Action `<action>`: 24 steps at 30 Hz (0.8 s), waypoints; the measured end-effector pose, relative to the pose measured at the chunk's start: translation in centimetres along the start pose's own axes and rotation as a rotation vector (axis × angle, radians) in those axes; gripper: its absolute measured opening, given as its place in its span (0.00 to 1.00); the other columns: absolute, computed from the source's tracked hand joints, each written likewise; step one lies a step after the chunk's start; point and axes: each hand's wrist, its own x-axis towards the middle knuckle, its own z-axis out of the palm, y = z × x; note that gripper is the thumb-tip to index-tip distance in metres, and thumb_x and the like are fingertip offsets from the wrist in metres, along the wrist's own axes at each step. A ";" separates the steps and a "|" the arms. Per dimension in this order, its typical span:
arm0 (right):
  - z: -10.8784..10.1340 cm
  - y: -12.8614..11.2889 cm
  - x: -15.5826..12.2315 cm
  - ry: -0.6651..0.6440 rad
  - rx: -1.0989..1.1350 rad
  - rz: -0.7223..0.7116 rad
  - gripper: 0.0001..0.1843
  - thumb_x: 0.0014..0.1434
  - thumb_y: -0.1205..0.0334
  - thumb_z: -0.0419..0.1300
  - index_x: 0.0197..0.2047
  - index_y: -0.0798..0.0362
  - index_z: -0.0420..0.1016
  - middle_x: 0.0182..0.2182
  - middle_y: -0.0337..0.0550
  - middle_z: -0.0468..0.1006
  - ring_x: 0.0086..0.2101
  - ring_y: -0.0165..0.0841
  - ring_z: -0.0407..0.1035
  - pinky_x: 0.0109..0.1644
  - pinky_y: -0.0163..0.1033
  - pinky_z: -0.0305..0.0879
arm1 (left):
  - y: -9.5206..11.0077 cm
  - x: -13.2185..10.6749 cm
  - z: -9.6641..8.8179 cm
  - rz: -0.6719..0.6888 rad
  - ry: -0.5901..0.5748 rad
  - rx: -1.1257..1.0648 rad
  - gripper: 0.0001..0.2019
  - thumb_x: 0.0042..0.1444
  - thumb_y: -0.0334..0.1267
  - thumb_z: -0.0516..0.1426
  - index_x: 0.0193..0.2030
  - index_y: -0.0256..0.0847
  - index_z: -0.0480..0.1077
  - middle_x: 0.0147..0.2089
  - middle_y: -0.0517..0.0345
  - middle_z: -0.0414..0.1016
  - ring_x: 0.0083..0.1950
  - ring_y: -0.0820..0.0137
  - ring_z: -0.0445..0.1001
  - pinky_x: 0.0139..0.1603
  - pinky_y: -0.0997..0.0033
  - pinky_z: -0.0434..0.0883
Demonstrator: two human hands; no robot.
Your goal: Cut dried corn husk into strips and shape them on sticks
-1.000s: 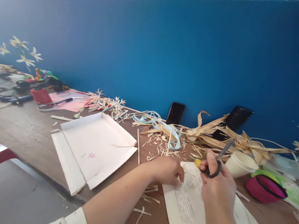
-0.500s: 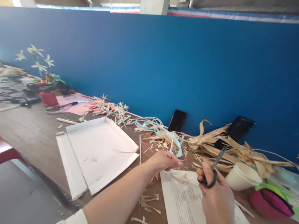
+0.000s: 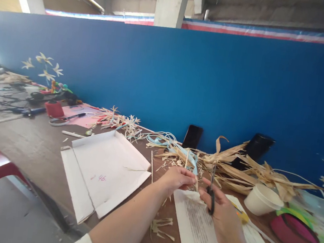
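Note:
My left hand (image 3: 177, 178) is closed in a pinch on a thin dry straw strip (image 3: 187, 159) that stands up above the brown table. My right hand (image 3: 219, 206) grips black-handled scissors (image 3: 212, 184), blades pointing up, close beside the left fingers. Both hands hover over a printed paper sheet (image 3: 195, 229). A pile of dried husk leaves (image 3: 242, 168) lies just beyond the hands.
A flattened white cardboard box (image 3: 105, 168) lies to the left. Two dark phones (image 3: 192, 136) lean on the blue partition. A white paper cup (image 3: 262, 199) and a pink bowl (image 3: 290, 232) stand at right. Straw scraps (image 3: 160, 225), light blue ribbon (image 3: 162, 139) and tools litter the table.
My right hand has moved left with the scissors, up to the left hand. My left hand has lifted off the paper, pinching a straw strip. The view has tilted upward.

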 end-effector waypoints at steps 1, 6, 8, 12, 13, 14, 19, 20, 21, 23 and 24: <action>0.1 0.0 0.0 0.004 0.001 0.000 0.29 0.36 0.59 0.70 0.46 0.49 0.77 0.29 0.38 0.78 0.27 0.32 0.66 0.27 0.34 0.57 | -0.1 0.1 0.0 0.007 -0.004 0.003 0.20 0.31 0.43 0.68 0.32 0.33 0.74 0.27 0.58 0.71 0.26 0.79 0.65 0.30 0.76 0.62; 0.0 0.5 0.2 0.013 -0.050 -0.030 0.29 0.37 0.61 0.70 0.47 0.50 0.76 0.27 0.36 0.76 0.22 0.27 0.58 0.25 0.33 0.53 | -0.5 0.3 0.2 0.057 -0.069 -0.011 0.18 0.34 0.41 0.67 0.32 0.33 0.74 0.25 0.60 0.69 0.24 0.81 0.63 0.28 0.77 0.60; -0.2 0.8 0.4 -0.008 -0.050 -0.046 0.29 0.39 0.62 0.69 0.48 0.49 0.74 0.27 0.34 0.75 0.23 0.27 0.58 0.27 0.33 0.55 | -0.4 0.2 0.3 0.068 -0.087 -0.013 0.17 0.35 0.41 0.66 0.33 0.33 0.74 0.24 0.61 0.69 0.23 0.81 0.62 0.27 0.78 0.60; -0.4 1.1 0.6 -0.011 -0.051 -0.065 0.27 0.43 0.63 0.67 0.50 0.48 0.73 0.21 0.31 0.69 0.21 0.27 0.56 0.28 0.33 0.57 | 0.0 -0.1 0.4 0.045 -0.074 0.026 0.19 0.37 0.42 0.66 0.37 0.35 0.75 0.26 0.59 0.70 0.26 0.79 0.64 0.30 0.77 0.62; -0.4 1.1 0.6 0.000 -0.058 -0.068 0.27 0.44 0.63 0.66 0.50 0.48 0.73 0.19 0.30 0.68 0.20 0.27 0.54 0.27 0.33 0.57 | 0.1 -0.2 0.4 0.040 -0.074 0.044 0.19 0.37 0.42 0.65 0.38 0.35 0.76 0.27 0.58 0.71 0.27 0.79 0.65 0.31 0.76 0.62; -0.4 1.1 0.6 0.008 -0.064 -0.071 0.26 0.44 0.63 0.66 0.50 0.48 0.73 0.19 0.30 0.68 0.19 0.26 0.54 0.27 0.33 0.57 | 0.2 -0.3 0.4 0.040 -0.080 0.061 0.19 0.38 0.42 0.65 0.38 0.35 0.76 0.28 0.57 0.72 0.27 0.79 0.65 0.31 0.76 0.62; -0.3 1.0 0.5 -0.010 -0.052 -0.076 0.26 0.43 0.63 0.67 0.49 0.47 0.72 0.27 0.34 0.75 0.25 0.29 0.62 0.34 0.34 0.62 | 0.0 -0.2 0.3 0.062 -0.104 0.093 0.19 0.37 0.43 0.65 0.36 0.35 0.76 0.29 0.58 0.72 0.27 0.79 0.65 0.31 0.76 0.61; -0.3 0.9 0.5 -0.020 -0.045 -0.075 0.26 0.43 0.63 0.67 0.49 0.47 0.72 0.29 0.36 0.76 0.28 0.30 0.64 0.36 0.35 0.63 | -0.2 -0.2 0.3 0.059 -0.100 0.089 0.19 0.36 0.43 0.66 0.36 0.35 0.76 0.29 0.58 0.72 0.27 0.79 0.65 0.31 0.76 0.62; -0.3 0.9 0.4 -0.028 -0.041 -0.073 0.27 0.43 0.63 0.67 0.49 0.48 0.72 0.30 0.36 0.77 0.30 0.31 0.66 0.38 0.36 0.63 | -0.3 -0.1 0.3 0.058 -0.094 0.084 0.19 0.36 0.44 0.66 0.35 0.35 0.75 0.29 0.58 0.72 0.27 0.79 0.65 0.31 0.76 0.62; -0.3 0.8 0.3 -0.033 -0.047 -0.064 0.27 0.44 0.63 0.67 0.50 0.48 0.71 0.31 0.37 0.77 0.31 0.32 0.67 0.40 0.36 0.64 | -0.4 0.0 0.3 0.057 -0.088 0.070 0.20 0.36 0.45 0.66 0.35 0.35 0.75 0.29 0.59 0.72 0.28 0.79 0.65 0.32 0.76 0.62; -0.3 0.8 0.3 -0.025 -0.057 -0.061 0.28 0.44 0.63 0.67 0.51 0.48 0.71 0.31 0.37 0.77 0.31 0.32 0.67 0.39 0.36 0.64 | -0.4 0.0 0.3 0.058 -0.085 0.062 0.20 0.36 0.45 0.66 0.35 0.35 0.74 0.29 0.59 0.72 0.28 0.79 0.65 0.32 0.76 0.63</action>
